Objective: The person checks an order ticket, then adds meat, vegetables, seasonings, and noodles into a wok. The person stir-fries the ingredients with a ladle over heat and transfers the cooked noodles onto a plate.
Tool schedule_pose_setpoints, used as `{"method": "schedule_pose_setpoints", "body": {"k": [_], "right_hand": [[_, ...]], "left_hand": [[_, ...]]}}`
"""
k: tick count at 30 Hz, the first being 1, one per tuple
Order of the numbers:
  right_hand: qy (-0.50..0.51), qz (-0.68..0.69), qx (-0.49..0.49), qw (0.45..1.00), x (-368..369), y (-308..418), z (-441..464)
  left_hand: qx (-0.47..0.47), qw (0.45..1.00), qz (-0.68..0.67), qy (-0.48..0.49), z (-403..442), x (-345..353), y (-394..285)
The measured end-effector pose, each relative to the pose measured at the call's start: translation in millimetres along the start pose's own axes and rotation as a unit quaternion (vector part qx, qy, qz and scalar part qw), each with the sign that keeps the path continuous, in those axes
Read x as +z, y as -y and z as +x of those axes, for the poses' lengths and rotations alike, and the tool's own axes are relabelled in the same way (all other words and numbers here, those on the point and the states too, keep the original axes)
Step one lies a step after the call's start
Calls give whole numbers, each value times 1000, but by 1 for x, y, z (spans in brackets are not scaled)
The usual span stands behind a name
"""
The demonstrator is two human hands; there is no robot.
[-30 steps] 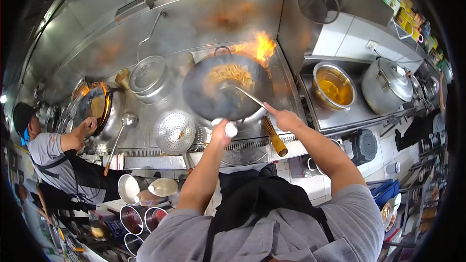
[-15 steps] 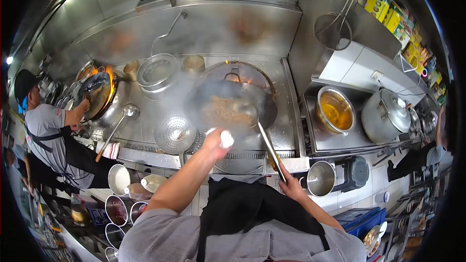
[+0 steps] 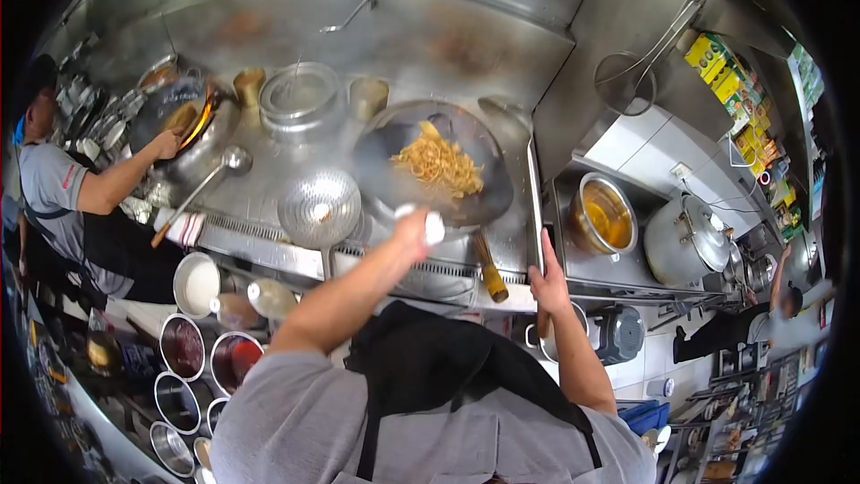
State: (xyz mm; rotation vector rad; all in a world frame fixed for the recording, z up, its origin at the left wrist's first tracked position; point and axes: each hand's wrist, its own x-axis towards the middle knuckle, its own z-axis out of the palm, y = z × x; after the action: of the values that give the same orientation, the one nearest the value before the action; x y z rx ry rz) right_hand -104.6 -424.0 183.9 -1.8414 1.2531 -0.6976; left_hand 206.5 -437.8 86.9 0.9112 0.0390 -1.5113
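My left hand [image 3: 414,235] is closed on a white cloth [image 3: 434,229] at the near rim of a dark wok [image 3: 376,170]. Brown noodles [image 3: 439,161] are heaped in the wok's far right part, with light steam over them. My right hand [image 3: 551,285] is round the handle of a long metal ladle [image 3: 536,184], one finger stretched along it. The ladle's bowl [image 3: 507,116] is beyond the wok's right rim, over the stove top. Between my hands, a bamboo brush [image 3: 488,267] lies on the stove's front edge.
A perforated strainer [image 3: 320,208] sits left of the wok. To the right stand a bowl of yellow liquid [image 3: 605,213] and a lidded pot [image 3: 699,229]. A co-worker [image 3: 67,188] tends another wok [image 3: 170,116] at left. Several metal containers [image 3: 182,347] stand at lower left.
My right hand has moved the ladle out of the wok to its right side. The noodles are bunched farther back, and the steam has thinned. My view has tilted slightly.
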Motion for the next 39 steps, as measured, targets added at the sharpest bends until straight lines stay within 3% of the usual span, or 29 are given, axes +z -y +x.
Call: {"method": "schedule_pose_setpoints", "body": {"k": [2,4,8,9,10,12,13,14,15,16,18,20,23,26,27,30,31,34,36,38,39], "right_hand": [[18,86,20,996,12,14,-2],[24,88,27,996,15,17,-2],[47,125,46,990,21,18,9],[47,124,43,990,24,15,13],[48,121,48,990,26,11,15],[49,124,55,990,19,8,11],[52,120,54,990,11,12,4],[54,118,51,990,6,12,-4],[58,118,46,990,-1,2,-6],[62,118,41,990,-9,-7,-9],[61,163,66,983,-11,0,-10],[81,202,79,973,-7,6,-3],[90,218,95,967,-3,27,7],[102,222,77,967,0,18,27],[102,218,89,967,2,20,33],[84,174,90,977,10,25,36],[95,163,75,979,7,13,34],[117,140,93,979,-23,19,14],[95,103,101,985,-35,20,17],[106,127,94,982,-35,20,24],[95,156,74,980,-29,14,36]], "left_hand": [[-37,991,99,-77,-52,39,-27],[-18,997,66,-18,-61,32,-18],[-16,998,24,-47,8,53,-31],[3,999,1,-35,47,40,-19],[31,992,115,-36,37,29,-15],[51,995,86,29,74,-45,38],[34,993,107,-29,20,-50,43],[60,997,42,35,-19,-54,53],[123,982,138,30,-25,-70,67],[152,983,102,1,-65,-41,56],[1,999,14,-39,-46,-25,33],[-32,999,-5,-17,-16,2,0],[-38,996,65,-44,-71,51,-19],[-9,1000,25,-8,-13,51,-17],[-29,995,88,-22,0,52,-25],[39,997,66,2,38,-13,18],[19,996,81,-24,40,-45,43],[106,986,117,-48,-50,-66,78],[10,998,64,-11,-101,-11,37],[-2,1000,-1,-8,-56,23,-3],[-12,999,30,-20,-30,46,-24]]}}
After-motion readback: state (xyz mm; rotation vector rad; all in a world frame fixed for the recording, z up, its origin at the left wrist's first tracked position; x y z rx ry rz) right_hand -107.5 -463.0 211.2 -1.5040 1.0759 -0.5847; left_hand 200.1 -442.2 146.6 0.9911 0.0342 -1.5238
